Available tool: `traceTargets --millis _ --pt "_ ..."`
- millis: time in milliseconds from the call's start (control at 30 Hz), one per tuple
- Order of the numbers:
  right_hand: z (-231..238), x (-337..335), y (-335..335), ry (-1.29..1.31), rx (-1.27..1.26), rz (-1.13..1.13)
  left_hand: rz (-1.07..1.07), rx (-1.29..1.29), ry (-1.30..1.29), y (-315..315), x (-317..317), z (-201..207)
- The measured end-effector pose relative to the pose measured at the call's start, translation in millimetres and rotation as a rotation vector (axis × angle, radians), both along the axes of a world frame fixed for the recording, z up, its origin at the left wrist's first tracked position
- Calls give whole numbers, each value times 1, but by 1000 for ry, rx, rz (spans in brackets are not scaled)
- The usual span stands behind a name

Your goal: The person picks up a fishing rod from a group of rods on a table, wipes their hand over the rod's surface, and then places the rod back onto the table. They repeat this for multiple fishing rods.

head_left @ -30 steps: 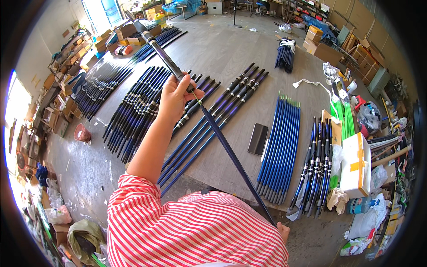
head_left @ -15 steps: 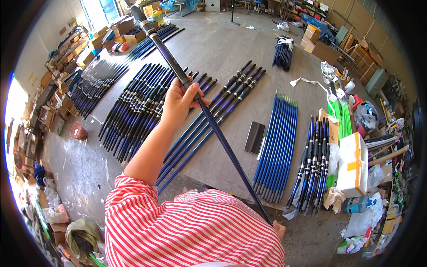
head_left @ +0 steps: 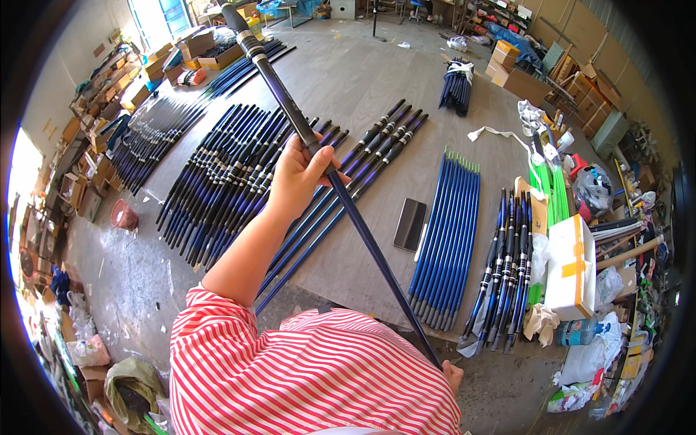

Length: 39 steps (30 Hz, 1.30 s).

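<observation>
Left hand [head_left: 296, 176] is closing fully around dark rod [head_left: 330, 177]; right hand [head_left: 452, 375] is gripping its butt at 5 o'clock. Risk: tip striking boxes [head_left: 210, 45] at 11 o'clock.

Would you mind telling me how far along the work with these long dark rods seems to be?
Done, apparently: rows of dark blue-black rods and bright blue rods lie sorted on the grey board floor. In hand: the left hand grips one long dark telescopic rod mid-shaft; the right hand holds its lower end. Left: a tied dark bundle lies apart.
</observation>
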State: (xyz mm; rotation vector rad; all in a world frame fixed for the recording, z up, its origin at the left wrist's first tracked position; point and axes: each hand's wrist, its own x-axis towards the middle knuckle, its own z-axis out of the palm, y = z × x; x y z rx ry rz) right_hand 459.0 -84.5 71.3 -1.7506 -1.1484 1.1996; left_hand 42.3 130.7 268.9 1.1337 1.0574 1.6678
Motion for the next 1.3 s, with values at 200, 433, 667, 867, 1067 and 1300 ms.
traceTargets --millis 200,433,667,867,1067,1300 --pt "-14 15 -10 119 -128 96 -10 3 62 -6 7 2" --pt "-17 -5 -2 548 -181 -168 -275 170 32 -16 36 -9" --pt "-21 -44 61 1503 -16 -151 -723 176 386 -53 121 -44" --pt "13 -59 81 1133 123 -68 -882 -129 26 -63 145 -58" --pt "7 -47 50 584 196 -9 -780 -101 94 -53 117 -57" --pt "-1 28 20 175 169 -202 -417 70 -503 17 23 -4"
